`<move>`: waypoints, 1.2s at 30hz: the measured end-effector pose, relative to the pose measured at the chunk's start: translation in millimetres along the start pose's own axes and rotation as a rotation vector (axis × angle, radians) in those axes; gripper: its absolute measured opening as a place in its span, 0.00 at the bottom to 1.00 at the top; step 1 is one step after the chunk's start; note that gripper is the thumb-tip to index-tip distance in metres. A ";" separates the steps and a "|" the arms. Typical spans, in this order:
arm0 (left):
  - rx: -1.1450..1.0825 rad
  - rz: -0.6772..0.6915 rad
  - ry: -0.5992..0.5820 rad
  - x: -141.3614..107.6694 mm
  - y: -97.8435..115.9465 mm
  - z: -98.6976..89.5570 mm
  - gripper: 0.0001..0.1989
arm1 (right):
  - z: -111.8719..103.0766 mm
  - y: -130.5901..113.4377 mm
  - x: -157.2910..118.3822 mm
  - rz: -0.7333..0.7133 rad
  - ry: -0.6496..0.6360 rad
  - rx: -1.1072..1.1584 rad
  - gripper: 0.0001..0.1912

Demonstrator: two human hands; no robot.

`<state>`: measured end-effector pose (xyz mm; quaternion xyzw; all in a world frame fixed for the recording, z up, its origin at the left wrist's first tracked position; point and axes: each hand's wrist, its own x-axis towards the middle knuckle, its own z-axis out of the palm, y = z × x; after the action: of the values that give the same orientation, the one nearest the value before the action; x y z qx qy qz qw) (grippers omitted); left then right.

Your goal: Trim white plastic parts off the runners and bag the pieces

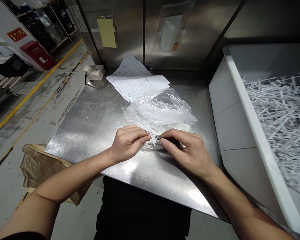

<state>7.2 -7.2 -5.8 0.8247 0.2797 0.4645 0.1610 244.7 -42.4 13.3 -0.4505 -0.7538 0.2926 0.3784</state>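
My left hand (128,141) pinches a small white plastic piece (153,136) with several thin branches, over the middle of the steel table. Close on its right, my right hand (186,146) is closed around a small dark tool (173,142), whose tip meets the white piece. Most of the tool is hidden by my fingers, so its kind cannot be told. Beneath and behind both hands lies a crumpled clear plastic bag (162,108).
Printed sheets (137,80) lie behind the bag on the steel table (82,123). A power socket (96,72) stands at the back left corner. To the right, a large white bin (250,123) holds many white plastic pieces (287,126). Brown paper (40,165) hangs low at the left.
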 end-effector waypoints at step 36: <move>0.097 0.007 -0.050 -2.0 3.0 0.0 0.08 | -0.2 -0.3 0.5 0.057 -0.053 -0.031 0.10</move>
<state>7.3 -10.8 -5.5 0.8437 0.2949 0.4304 0.1264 244.5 -42.0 13.9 -0.4697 -0.7547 0.3035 0.3430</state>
